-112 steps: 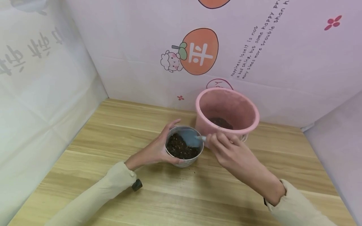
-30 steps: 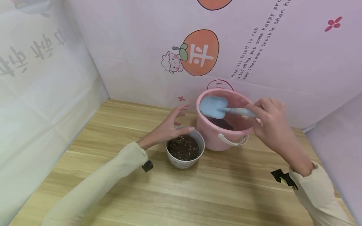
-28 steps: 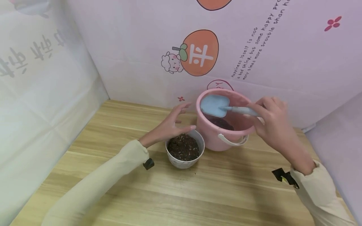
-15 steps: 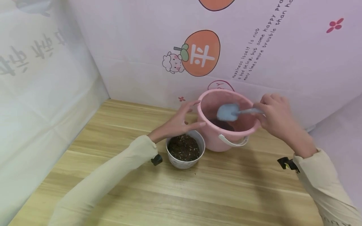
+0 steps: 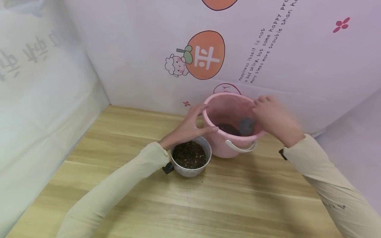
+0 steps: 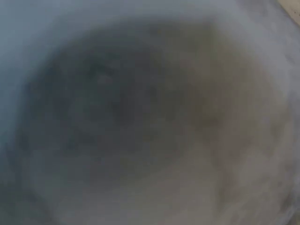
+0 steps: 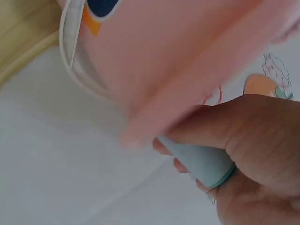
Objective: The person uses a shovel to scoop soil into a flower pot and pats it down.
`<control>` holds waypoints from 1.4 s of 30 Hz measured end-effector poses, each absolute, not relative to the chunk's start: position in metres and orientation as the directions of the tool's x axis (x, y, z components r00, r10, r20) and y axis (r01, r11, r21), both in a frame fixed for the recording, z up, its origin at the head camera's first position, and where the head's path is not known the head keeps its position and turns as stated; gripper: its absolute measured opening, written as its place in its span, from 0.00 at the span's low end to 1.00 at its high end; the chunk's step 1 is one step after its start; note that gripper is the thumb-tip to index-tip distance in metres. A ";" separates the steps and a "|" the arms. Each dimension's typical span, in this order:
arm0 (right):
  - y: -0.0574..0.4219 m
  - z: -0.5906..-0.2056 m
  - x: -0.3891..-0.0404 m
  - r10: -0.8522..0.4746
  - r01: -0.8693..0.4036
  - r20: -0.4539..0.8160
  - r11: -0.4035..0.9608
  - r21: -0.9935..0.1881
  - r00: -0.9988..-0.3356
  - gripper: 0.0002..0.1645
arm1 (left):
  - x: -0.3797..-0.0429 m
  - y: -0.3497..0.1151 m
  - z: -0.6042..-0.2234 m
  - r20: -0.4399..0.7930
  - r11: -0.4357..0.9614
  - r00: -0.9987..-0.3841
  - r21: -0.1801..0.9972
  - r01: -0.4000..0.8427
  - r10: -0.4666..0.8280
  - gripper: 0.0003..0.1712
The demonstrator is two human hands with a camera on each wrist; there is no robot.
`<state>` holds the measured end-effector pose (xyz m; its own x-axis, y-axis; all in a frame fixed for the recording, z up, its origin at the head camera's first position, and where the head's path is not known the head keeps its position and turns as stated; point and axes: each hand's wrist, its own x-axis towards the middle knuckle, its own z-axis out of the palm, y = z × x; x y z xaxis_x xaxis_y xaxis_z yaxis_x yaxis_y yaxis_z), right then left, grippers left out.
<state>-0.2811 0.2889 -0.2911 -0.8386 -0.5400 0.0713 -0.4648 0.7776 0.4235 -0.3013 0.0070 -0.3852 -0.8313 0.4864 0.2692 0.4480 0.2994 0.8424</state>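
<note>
My left hand (image 5: 188, 128) holds the near left side of the pink bucket (image 5: 218, 143), thumb and fingers spread along its rim. Above the bucket's right rim, my right hand (image 5: 275, 119) grips a light blue hand trowel (image 5: 246, 126), whose blade is down inside near the dark soil (image 5: 228, 129). The right wrist view shows the trowel's handle (image 7: 201, 161) within the curled fingers. Below my left wrist stands a white flower pot (image 5: 190, 172) containing dark potting soil (image 5: 189, 155). The left wrist view is a close, blurred look at the pot.
The bucket's white handle (image 5: 241, 148) hangs at its front. Behind it rises a printed backdrop (image 5: 143, 66), with white sheeting on both sides. A few soil crumbs lie on the wooden tabletop (image 5: 190, 205) by the pot.
The trowel has gone from the pot to above the bucket, then down into it. My left hand has let go of the pot and moved right onto the bucket's rim.
</note>
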 end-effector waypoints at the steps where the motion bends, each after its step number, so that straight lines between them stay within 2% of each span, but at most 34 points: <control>1: 0.284 -0.293 -0.284 -0.553 -0.480 0.056 0.765 0.430 -0.831 0.17 | -0.301 0.006 -0.386 0.266 0.296 -0.837 0.848 0.439 0.479 0.56; 3: 0.276 -0.295 -0.288 -0.574 -0.508 0.033 0.748 0.427 -0.818 0.21 | -0.302 0.005 -0.386 0.266 0.278 -0.842 0.861 0.426 0.469 0.56; 5: 0.270 -0.297 -0.290 -0.590 -0.525 0.035 0.742 0.417 -0.807 0.19 | -0.303 0.006 -0.386 0.273 0.253 -0.840 0.870 0.423 0.468 0.56; 10: 0.261 -0.297 -0.291 -0.593 -0.549 0.012 0.752 0.365 -0.805 0.20 | -0.302 0.009 -0.386 0.284 0.205 -0.827 0.883 0.423 0.485 0.54; 15: 0.254 -0.299 -0.290 -0.612 -0.594 -0.018 0.760 0.263 -0.790 0.11 | -0.300 0.008 -0.387 0.256 0.215 -0.835 0.892 0.399 0.488 0.54; 19: 0.252 -0.302 -0.293 -0.626 -0.614 -0.014 0.758 0.219 -0.779 0.11 | -0.300 0.006 -0.387 0.241 0.210 -0.842 0.901 0.379 0.483 0.54; 23: 0.257 -0.305 -0.298 -0.668 -0.656 -0.012 0.728 0.199 -0.744 0.07 | -0.302 0.007 -0.387 0.252 0.187 -0.837 0.905 0.381 0.486 0.54; 30: 0.280 -0.305 -0.303 -0.576 -0.578 -0.056 0.814 0.053 -0.816 0.13 | -0.303 0.007 -0.388 0.260 0.183 -0.829 0.902 0.392 0.495 0.53; 37: 0.292 -0.306 -0.300 -0.588 -0.588 -0.053 0.808 -0.018 -0.807 0.10 | -0.302 0.006 -0.386 0.254 0.189 -0.834 0.903 0.386 0.490 0.53; 42: 0.297 -0.306 -0.298 -0.616 -0.615 -0.025 0.788 -0.025 -0.787 0.05 | -0.301 0.005 -0.385 0.234 0.200 -0.840 0.907 0.370 0.490 0.53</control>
